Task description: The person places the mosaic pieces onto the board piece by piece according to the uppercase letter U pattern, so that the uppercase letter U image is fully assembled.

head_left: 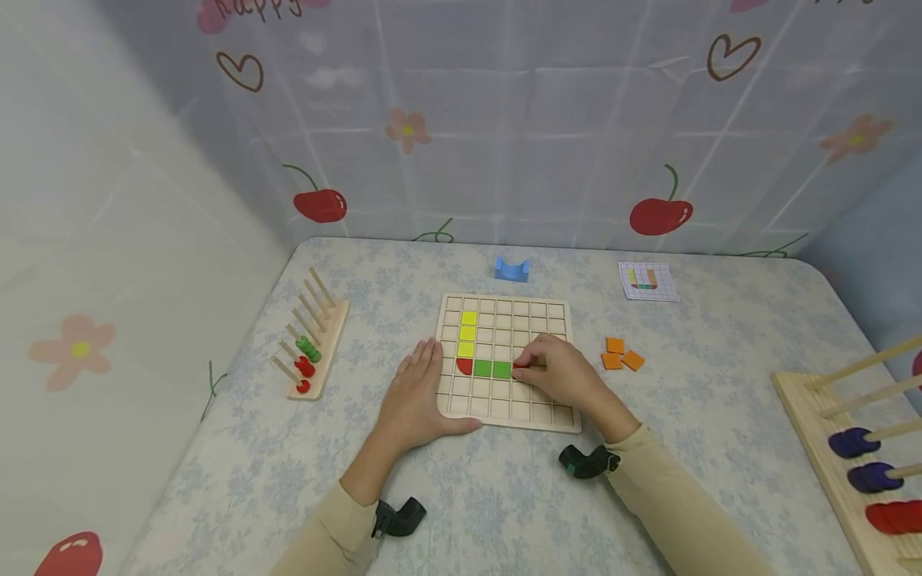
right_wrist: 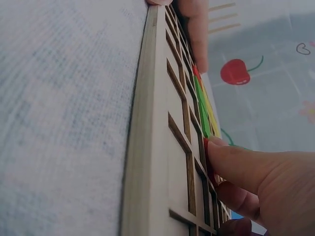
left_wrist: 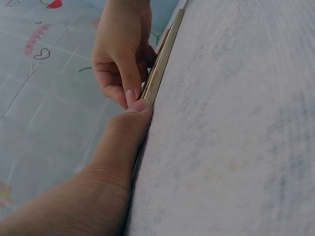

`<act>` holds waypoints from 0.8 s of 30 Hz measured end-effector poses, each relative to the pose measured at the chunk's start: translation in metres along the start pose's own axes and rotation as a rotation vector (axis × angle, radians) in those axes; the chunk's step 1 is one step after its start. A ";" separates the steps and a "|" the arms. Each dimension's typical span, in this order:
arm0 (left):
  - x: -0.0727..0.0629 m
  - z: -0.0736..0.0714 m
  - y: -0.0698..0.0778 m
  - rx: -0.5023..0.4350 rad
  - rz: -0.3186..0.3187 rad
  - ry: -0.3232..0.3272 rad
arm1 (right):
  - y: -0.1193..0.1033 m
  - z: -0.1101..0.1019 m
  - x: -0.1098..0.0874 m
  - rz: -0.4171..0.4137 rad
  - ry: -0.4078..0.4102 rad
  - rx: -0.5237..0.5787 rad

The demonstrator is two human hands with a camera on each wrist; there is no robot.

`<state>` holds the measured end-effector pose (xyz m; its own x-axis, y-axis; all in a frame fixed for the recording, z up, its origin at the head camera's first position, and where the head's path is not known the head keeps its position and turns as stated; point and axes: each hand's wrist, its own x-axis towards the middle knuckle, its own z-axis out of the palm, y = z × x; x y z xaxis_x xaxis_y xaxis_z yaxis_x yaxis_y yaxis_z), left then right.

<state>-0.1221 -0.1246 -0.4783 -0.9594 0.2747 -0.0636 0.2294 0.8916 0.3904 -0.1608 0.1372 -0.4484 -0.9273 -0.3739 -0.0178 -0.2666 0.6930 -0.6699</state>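
A wooden grid board [head_left: 510, 410] lies on the table in the head view. Three yellow square tiles [head_left: 467, 334] form a column in it, above a red rounded-corner tile [head_left: 464, 366]. Two green tiles [head_left: 493, 369] continue that row to the right. At the row's right end my right hand [head_left: 565, 372] pinches a small red tile [right_wrist: 210, 160] between thumb and fingers, in or at a cell; the fingers partly cover it. My left hand [head_left: 414, 400] rests with straight fingers along the board's left side, its thumb [left_wrist: 140, 106] against the front edge.
Three loose orange tiles [head_left: 615, 346] lie right of the board. A pattern card [head_left: 648, 282] and a blue stand [head_left: 512, 270] are behind. Peg racks with beads stand at left [head_left: 327, 352] and at the right edge [head_left: 814, 448].
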 end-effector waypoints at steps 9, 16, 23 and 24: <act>0.000 0.002 -0.001 0.008 0.006 0.012 | 0.002 -0.002 -0.002 -0.005 0.002 0.004; 0.001 0.002 -0.001 0.008 0.005 0.013 | 0.012 -0.018 -0.012 0.005 0.051 0.034; 0.001 0.001 -0.001 0.012 0.007 0.004 | 0.037 -0.041 -0.024 0.040 0.085 0.013; 0.000 0.001 -0.001 0.012 0.007 0.003 | 0.040 -0.044 -0.026 0.044 0.097 -0.002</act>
<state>-0.1226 -0.1253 -0.4799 -0.9583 0.2800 -0.0576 0.2383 0.8937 0.3801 -0.1590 0.2021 -0.4422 -0.9592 -0.2814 0.0251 -0.2253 0.7084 -0.6689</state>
